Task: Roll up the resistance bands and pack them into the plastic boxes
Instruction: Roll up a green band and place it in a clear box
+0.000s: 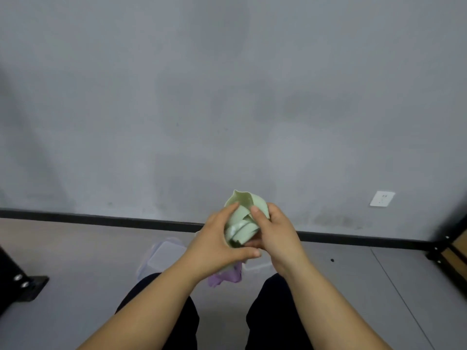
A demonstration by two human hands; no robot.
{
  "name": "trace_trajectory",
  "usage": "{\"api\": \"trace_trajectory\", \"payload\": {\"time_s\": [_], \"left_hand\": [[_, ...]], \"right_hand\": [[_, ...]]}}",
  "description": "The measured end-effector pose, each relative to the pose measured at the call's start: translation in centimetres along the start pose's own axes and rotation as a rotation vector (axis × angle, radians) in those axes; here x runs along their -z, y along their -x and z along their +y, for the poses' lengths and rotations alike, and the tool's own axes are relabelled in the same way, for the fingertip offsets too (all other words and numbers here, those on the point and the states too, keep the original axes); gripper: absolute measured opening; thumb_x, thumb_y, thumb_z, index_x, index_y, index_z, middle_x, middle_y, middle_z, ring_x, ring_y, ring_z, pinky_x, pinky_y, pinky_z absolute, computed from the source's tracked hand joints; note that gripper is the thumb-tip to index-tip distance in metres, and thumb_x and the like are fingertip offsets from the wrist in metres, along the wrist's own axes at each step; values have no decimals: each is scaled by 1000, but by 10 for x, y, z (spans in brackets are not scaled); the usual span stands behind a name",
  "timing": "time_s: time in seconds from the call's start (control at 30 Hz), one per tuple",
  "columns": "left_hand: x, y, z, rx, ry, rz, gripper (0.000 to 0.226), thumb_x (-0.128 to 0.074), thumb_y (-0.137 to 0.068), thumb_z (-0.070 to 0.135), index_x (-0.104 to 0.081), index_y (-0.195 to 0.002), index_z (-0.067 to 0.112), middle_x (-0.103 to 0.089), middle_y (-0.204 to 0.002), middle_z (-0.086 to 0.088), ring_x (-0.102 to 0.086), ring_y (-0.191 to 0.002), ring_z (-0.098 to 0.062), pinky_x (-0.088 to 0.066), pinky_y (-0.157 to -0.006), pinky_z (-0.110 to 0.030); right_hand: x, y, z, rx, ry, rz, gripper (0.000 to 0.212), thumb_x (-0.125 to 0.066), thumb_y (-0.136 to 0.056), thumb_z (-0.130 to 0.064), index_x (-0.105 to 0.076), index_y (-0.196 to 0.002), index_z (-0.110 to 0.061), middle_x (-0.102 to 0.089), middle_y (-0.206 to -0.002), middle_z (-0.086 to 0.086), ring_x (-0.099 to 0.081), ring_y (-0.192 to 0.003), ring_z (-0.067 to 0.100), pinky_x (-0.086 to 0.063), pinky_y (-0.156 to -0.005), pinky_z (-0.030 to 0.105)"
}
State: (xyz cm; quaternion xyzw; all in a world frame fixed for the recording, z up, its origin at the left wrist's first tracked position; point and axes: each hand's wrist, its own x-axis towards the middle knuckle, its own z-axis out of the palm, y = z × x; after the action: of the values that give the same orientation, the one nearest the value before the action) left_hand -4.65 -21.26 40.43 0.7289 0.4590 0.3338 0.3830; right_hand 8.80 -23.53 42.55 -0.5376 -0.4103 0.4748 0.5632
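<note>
Starting at the far left, a black metal bracket (24, 286) with two bolts sits on the grey floor. Further right, a clear plastic box (165, 256) lies on the floor just beyond your left knee, partly hidden by your forearm. Your left hand (214, 246) is raised above it, fingers curled round the left side of a pale green resistance band (243, 221), thumb stretched underneath. The band is bunched in loose, overlapping folds and is held in the air between both hands, in front of the black skirting board (101, 219). Your right hand (278, 238) grips the band's right side, with the thumb pressed on top of the folds. Below the hands, a purple band (227, 277) lies crumpled on the floor between your knees, beside what looks like the edge of a second clear box (255, 266), mostly hidden. Further right, a white wall socket (382, 199) sits low on the grey wall, and a black shelf frame (442, 248) stands at the far right edge.
</note>
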Motion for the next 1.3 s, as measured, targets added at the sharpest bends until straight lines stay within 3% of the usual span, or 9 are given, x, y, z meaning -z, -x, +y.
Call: {"api": "trace_trajectory", "payload": {"time_s": [0.13,0.23,0.33,0.43,0.57,0.77,1.03,1.1,1.3], "left_hand": [[0,-9,2,21,235,98,44,-76,-76,20,-56,-115,29,-65,-98,16,-61,-88,-3,-46,-75,-10],[10,-7,2,152,494,129,8,-65,-85,22,-64,-91,18,-68,-72,6,-60,-69,-14,-50,-61,-21],[21,-4,2,232,668,99,17,-58,-89,27,-65,-91,12,-69,-75,-6,-65,-67,-19,-54,-60,-28],[28,-1,8,273,785,23,25,-54,-90,32,-65,-94,11,-72,-77,-7,-68,-68,-19,-56,-61,-29],[31,1,12,279,813,-3,29,-51,-90,38,-67,-90,13,-72,-78,-7,-67,-69,-18,-56,-61,-27],[34,0,7,276,678,-11,31,-56,-83,43,-63,-75,14,-61,-55,3,-55,-48,-10,-45,-47,-22],[30,-4,10,263,730,15,32,-54,-87,42,-63,-75,14,-62,-54,3,-56,-44,-8,-44,-44,-16],[28,-6,10,281,770,47,39,-56,-82,49,-65,-83,11,-67,-64,-2,-63,-52,-12,-49,-48,-20],[26,-10,12,323,821,149,45,-53,-85,52,-66,-99,11,-75,-82,-5,-71,-72,-16,-55,-59,-26]], "right_hand": [[1,-1,-19,-29,-53,-86,32,-45,-97,-33,-61,-99,-6,-71,-88,16,-70,-72,22,-58,-63,29],[22,-5,-37,101,71,82,26,-47,-96,-30,-63,-89,-10,-68,-77,8,-63,-59,17,-53,-54,24],[44,-11,-34,166,256,159,11,-56,-91,-32,-61,-91,-23,-68,-92,-3,-60,-82,12,-50,-71,26],[49,-10,-13,7,257,-111,37,-61,-75,-53,-58,-106,-34,-63,-115,-9,-58,-108,10,-47,-94,32],[40,-2,1,-92,97,-364,42,-70,-74,-37,-62,-112,-22,-70,-104,-5,-64,-95,11,-48,-80,26],[43,-7,0,-13,67,-156,6,-63,-84,-11,-65,-89,-9,-69,-87,5,-62,-83,18,-48,-81,31],[35,-10,-10,-91,-324,-228,17,-57,-79,-13,-57,-62,-15,-56,-63,-1,-49,-67,17,-37,-65,29],[36,-9,-9,-69,-320,-237,4,-60,-68,-17,-59,-71,-14,-57,-70,1,-50,-70,17,-38,-66,29],[49,0,1,-48,-249,-510,55,-80,-63,-34,-62,-113,-19,-67,-109,3,-62,-95,14,-49,-76,24]]}}
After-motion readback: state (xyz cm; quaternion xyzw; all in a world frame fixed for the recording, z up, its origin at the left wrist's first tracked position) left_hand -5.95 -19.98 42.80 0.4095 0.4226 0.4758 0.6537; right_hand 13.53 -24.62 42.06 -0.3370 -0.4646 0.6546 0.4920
